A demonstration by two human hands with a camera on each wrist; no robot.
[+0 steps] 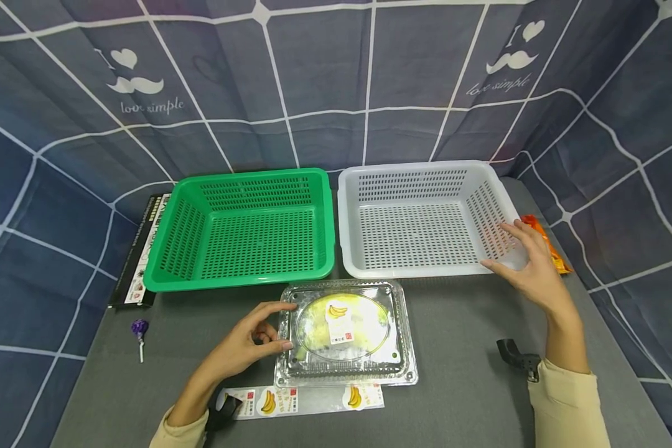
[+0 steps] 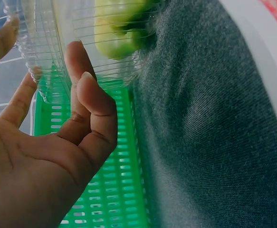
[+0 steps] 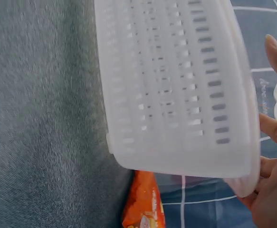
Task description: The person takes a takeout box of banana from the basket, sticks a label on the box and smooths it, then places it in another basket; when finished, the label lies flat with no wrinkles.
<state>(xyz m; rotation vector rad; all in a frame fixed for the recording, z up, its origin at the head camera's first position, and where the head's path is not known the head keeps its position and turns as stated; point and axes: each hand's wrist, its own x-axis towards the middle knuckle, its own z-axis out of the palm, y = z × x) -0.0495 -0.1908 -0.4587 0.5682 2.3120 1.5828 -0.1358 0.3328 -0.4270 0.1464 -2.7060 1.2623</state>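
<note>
A clear plastic box [image 1: 344,367] with a banana label and yellow-green fruit inside lies in front of the two baskets. My left hand [image 1: 246,342] is at the box's left edge; thumb and index finger, spread apart, reach its rim, while the other fingers curl loosely beside its wall. In the left wrist view, green-yellow fruit [image 2: 119,33] shows through the plastic. My right hand [image 1: 537,270] is over the front right corner of the white basket [image 1: 420,272], thumb and index finger spread across its rim. An orange packet [image 1: 554,252] lies beyond that hand, partly hidden.
A green basket [image 1: 241,285] stands left of the white one, with a black box [image 1: 140,255] along its left side. A purple lollipop [image 1: 140,330] lies at the left. A strip of banana stickers [image 1: 319,401] lies before the plastic box. Patterned curtain [image 1: 319,74] surrounds the table.
</note>
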